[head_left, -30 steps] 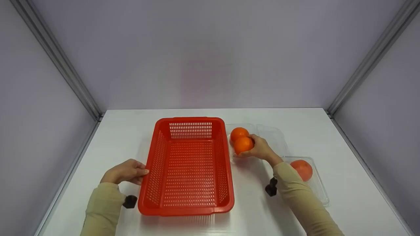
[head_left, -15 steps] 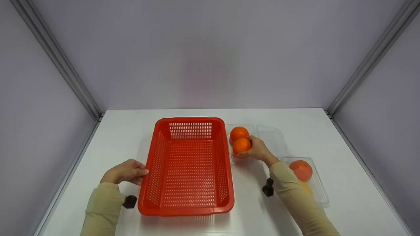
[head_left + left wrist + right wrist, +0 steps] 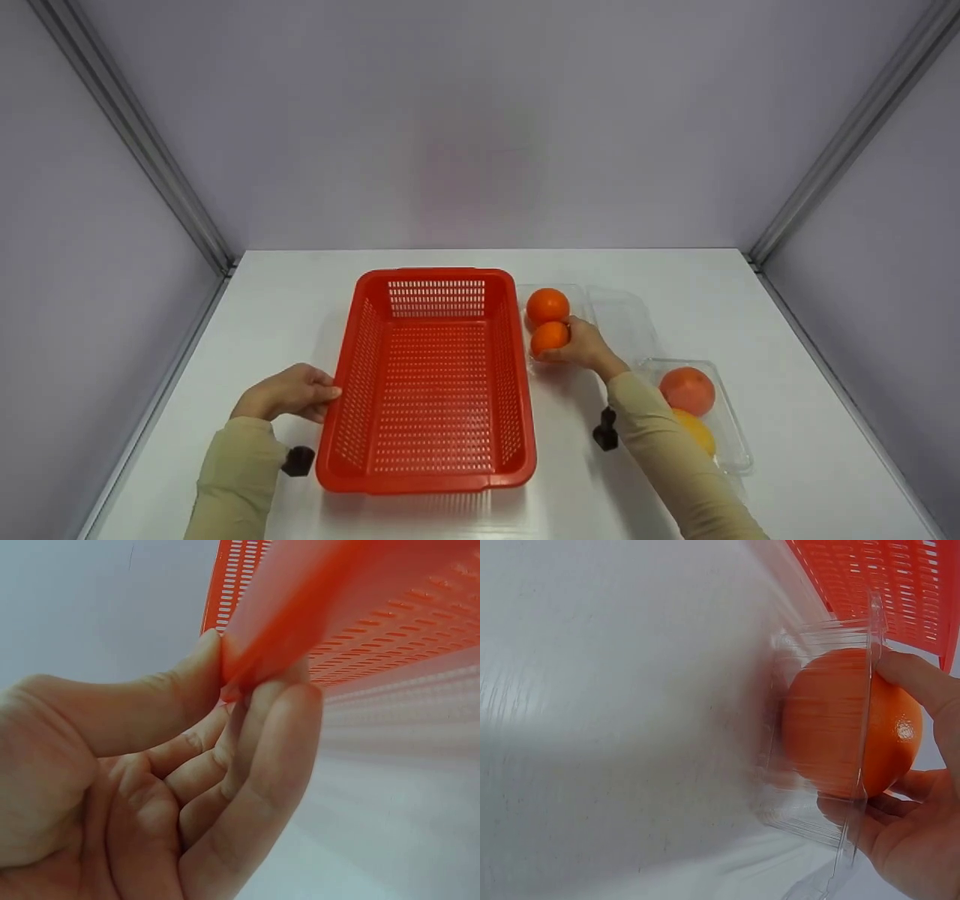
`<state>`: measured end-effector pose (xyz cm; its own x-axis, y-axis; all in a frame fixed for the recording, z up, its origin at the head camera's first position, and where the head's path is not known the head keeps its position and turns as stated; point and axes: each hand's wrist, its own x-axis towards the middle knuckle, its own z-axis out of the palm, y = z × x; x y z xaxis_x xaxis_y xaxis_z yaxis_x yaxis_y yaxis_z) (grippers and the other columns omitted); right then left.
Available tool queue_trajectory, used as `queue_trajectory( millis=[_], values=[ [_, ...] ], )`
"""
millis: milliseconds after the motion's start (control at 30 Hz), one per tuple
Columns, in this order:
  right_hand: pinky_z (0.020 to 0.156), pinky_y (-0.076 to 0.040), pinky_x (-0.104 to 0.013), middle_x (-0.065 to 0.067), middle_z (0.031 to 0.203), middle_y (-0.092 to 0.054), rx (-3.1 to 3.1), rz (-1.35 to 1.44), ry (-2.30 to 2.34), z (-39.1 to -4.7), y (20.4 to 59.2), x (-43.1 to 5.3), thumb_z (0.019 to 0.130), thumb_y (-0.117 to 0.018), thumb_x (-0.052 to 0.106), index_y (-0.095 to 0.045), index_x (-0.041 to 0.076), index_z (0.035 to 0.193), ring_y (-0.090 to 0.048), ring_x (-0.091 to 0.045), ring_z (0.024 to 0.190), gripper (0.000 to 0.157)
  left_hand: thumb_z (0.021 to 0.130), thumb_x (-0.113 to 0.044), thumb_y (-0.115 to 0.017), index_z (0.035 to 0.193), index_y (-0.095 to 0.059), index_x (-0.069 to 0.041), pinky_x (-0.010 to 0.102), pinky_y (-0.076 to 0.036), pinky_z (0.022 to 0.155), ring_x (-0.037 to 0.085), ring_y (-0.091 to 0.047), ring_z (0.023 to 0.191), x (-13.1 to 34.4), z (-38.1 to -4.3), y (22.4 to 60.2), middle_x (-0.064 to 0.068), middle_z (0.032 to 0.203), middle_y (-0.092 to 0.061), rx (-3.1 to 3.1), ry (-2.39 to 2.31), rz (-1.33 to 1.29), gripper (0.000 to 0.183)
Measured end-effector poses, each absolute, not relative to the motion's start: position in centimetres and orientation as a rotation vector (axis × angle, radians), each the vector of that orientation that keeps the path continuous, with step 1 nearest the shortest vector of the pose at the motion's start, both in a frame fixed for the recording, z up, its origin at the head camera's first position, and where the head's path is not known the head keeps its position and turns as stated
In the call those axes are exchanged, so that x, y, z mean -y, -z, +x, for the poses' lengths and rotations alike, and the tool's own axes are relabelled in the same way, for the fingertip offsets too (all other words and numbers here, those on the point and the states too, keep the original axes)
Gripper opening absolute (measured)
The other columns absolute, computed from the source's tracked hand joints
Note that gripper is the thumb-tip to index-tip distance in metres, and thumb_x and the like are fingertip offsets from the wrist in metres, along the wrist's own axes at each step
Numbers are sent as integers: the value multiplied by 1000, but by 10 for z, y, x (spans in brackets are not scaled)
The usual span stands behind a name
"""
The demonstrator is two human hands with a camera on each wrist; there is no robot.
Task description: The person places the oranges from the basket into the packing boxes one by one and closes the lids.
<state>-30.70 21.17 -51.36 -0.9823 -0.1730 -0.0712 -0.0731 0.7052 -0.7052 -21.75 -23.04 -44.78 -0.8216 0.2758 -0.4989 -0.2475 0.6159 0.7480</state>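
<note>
My left hand (image 3: pixel 292 392) pinches the left rim of a red perforated plastic basket (image 3: pixel 435 397) between thumb and fingers; the left wrist view shows the rim (image 3: pixel 270 645) in that pinch. My right hand (image 3: pixel 589 348) holds an orange (image 3: pixel 550 340) with fingers curled about its right side. In the right wrist view this orange (image 3: pixel 840 724) sits partly inside a clear plastic clamshell box (image 3: pixel 810 829), below its rim on the far side. A second orange (image 3: pixel 547 307) lies in the same box, just behind the first. No fruit is visible in the basket.
Another clear box (image 3: pixel 739 450) stands at the right, holding a reddish-orange round fruit (image 3: pixel 688 391) and a yellow fruit (image 3: pixel 696 433) partly behind my right sleeve. The first box's open lid (image 3: pixel 622 319) lies to its right. Walls enclose the white table (image 3: pixel 300 289).
My right hand has moved slightly left and down with the orange, lowering it into the box. The yellow fruit has come into view past the sleeve. My left hand and the basket stay put.
</note>
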Motion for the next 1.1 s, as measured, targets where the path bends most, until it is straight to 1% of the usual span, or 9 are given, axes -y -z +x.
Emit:
queue_trajectory(
  millis=[100,233,333,433,567,700,833,967,1100],
  values=[
    [97,-47,-51,-28,116,-61,-2797,-194,1098,-306,513,-210,72,-82,23,-48,-10,126,-59,-38,105,72,98,-18,-56,114,-62,9,29,-61,73,6,-67,67,230,-217,447,2,82,-71,-2254,-1164,19,32],
    [95,-48,-50,-28,113,-62,-2821,-181,1067,-305,512,-210,73,-81,25,-49,-11,123,-60,-38,102,70,98,-18,-55,114,-61,10,29,-61,73,6,-67,67,229,-217,448,2,83,-70,-2244,-1181,39,32],
    [94,-49,-49,-26,113,-63,-2825,-150,1076,-304,513,-210,74,-80,25,-51,-10,123,-60,-36,101,67,98,-18,-54,114,-59,11,30,-61,74,5,-67,69,230,-217,449,2,84,-70,-2233,-1199,77,34],
    [93,-49,-48,-25,113,-64,-2836,-137,1075,-302,512,-211,78,-78,24,-53,-9,123,-61,-34,101,61,98,-18,-55,113,-60,11,29,-61,73,6,-67,69,231,-216,450,1,83,-69,-2232,-1210,93,33],
    [93,-49,-47,-25,111,-64,-2855,-119,1086,-300,506,-215,85,-71,20,-55,-11,121,-59,-33,99,50,98,-18,-56,111,-61,10,29,-61,73,6,-65,67,233,-216,450,1,82,-68,-2250,-1193,106,32],
    [95,-50,-48,-29,111,-63,-2893,-100,1100,-297,498,-226,88,-66,16,-56,-13,118,-59,-38,102,43,97,-18,-56,110,-61,10,30,-61,73,6,-64,66,232,-217,448,0,80,-68,-2267,-1170,118,31],
    [94,-51,-50,-32,111,-64,-2947,-123,1086,-296,491,-243,88,-64,12,-58,-14,114,-61,-42,104,37,97,-18,-56,110,-62,10,29,-60,71,6,-63,66,231,-216,446,1,80,-68,-2279,-1150,122,31],
    [91,-52,-50,-31,106,-65,-2990,-121,1065,-293,486,-262,86,-62,6,-61,-14,109,-62,-41,99,30,97,-18,-57,110,-62,10,30,-60,71,6,-64,66,232,-216,446,1,80,-68,-2282,-1138,129,32],
    [88,-53,-49,-31,101,-65,-2990,-146,926,-289,485,-280,83,-62,3,-61,-14,107,-62,-40,93,29,97,-18,-56,110,-61,11,29,-61,71,6,-63,66,233,-217,447,0,79,-68,-2269,-1143,151,32]
  ],
)
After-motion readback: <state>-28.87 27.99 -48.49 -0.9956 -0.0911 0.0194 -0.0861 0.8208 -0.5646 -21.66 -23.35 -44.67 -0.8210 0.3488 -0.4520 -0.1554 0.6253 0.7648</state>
